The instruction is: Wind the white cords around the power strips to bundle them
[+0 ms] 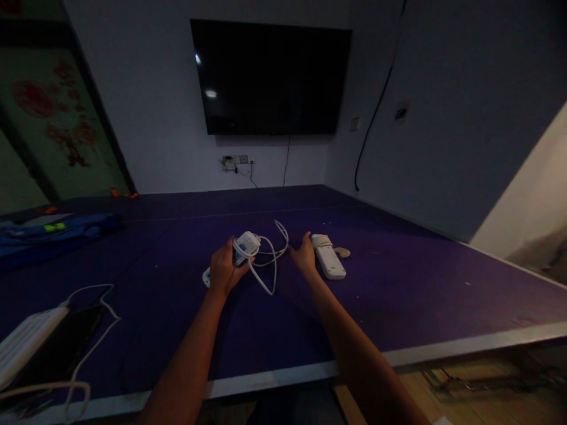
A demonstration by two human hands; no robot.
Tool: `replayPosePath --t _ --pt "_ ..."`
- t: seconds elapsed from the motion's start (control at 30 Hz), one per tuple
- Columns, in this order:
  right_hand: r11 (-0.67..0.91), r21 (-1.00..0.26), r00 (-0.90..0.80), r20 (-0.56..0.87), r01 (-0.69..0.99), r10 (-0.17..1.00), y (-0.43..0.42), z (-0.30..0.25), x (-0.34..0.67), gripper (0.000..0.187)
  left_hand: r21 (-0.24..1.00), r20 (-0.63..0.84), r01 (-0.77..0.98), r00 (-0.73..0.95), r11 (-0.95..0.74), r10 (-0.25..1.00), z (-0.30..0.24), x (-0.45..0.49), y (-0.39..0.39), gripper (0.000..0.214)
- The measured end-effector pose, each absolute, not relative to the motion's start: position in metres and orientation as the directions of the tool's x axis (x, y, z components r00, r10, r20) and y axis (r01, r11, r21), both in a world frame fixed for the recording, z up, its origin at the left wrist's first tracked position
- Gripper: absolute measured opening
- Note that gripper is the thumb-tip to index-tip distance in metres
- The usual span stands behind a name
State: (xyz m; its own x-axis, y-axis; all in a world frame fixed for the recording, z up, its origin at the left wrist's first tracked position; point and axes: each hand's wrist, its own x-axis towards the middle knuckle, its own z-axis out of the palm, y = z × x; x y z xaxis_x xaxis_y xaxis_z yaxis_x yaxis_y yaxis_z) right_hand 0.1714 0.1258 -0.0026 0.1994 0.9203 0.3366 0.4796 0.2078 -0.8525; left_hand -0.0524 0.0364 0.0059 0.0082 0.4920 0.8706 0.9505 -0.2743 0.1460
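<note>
My left hand (225, 269) is curled around a white power strip (243, 248) lying on the dark purple table (398, 283). Its white cable (270, 260) loops to the right of the hand. On the table by the cable's far loop rests my right hand (303, 255), fingers together and pointing forward; whether it pinches the cable I cannot tell. Just right of that hand lies a second white power strip (328, 260) with its cord wrapped at the far end. A small tan object (342, 252) sits beside it.
A face mask (26, 339) and a dark phone-like slab (57, 348) lie at the near left. Blue cloth (53, 233) sits at the far left. A black TV (270, 77) hangs on the wall behind, with wall sockets (237, 160) below it.
</note>
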Motion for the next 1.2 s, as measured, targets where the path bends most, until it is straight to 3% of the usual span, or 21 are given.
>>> replayPosePath --t 0.13,0.23,0.33,0.43,0.6,0.7,0.77,0.83,0.93,1.07,1.2 --pt "0.356 -0.655 0.191 0.612 0.666 0.768 0.101 0.019 0.176 0.045 0.129 0.846 0.955 0.035 -0.268 0.531 0.007 -0.050 0.034 0.078" --pt "0.431 -0.551 0.034 0.643 0.715 0.765 0.085 0.027 0.169 0.043 0.106 0.819 0.954 0.077 -0.282 0.568 0.008 -0.048 0.033 0.074" --pt "0.570 -0.508 -0.320 0.498 0.645 0.806 0.074 0.027 0.156 0.052 0.115 0.779 0.959 0.075 -0.259 0.622 0.008 -0.048 0.034 0.073" --pt "0.665 -0.579 -0.593 0.350 0.471 0.725 0.067 0.024 0.142 0.042 0.114 0.739 0.968 0.066 -0.221 0.670 0.006 -0.049 0.036 0.072" --pt "0.580 -0.774 -0.695 0.270 0.255 0.666 0.061 0.023 0.138 0.030 0.077 0.690 0.985 0.059 -0.153 0.722 0.003 -0.050 0.040 0.070" --pt "0.452 -0.852 -0.778 0.090 0.263 0.622 0.059 0.026 0.143 0.036 0.059 0.657 0.992 0.047 -0.113 0.752 0.001 -0.052 0.042 0.072" --pt "0.424 -0.856 -0.778 0.042 0.295 0.627 0.060 0.028 0.146 0.033 0.050 0.642 0.996 0.023 -0.072 0.767 0.000 -0.055 0.044 0.072" --pt "0.503 -0.807 -0.719 0.147 0.310 0.679 0.063 0.029 0.147 0.025 0.050 0.625 0.998 0.007 -0.049 0.781 -0.001 -0.059 0.045 0.073" --pt "0.677 -0.646 -0.573 0.424 0.353 0.702 0.070 0.030 0.146 0.020 0.061 0.591 0.994 0.041 -0.095 0.806 -0.003 -0.060 0.047 0.070" --pt "0.798 -0.455 -0.487 0.633 0.395 0.602 0.077 0.027 0.145 0.019 0.068 0.541 0.968 0.167 -0.241 0.824 -0.004 -0.051 0.047 0.067" --pt "0.868 -0.351 -0.488 0.723 0.351 0.490 0.082 0.023 0.145 0.018 0.065 0.529 0.934 0.267 -0.352 0.806 -0.003 -0.040 0.044 0.071"
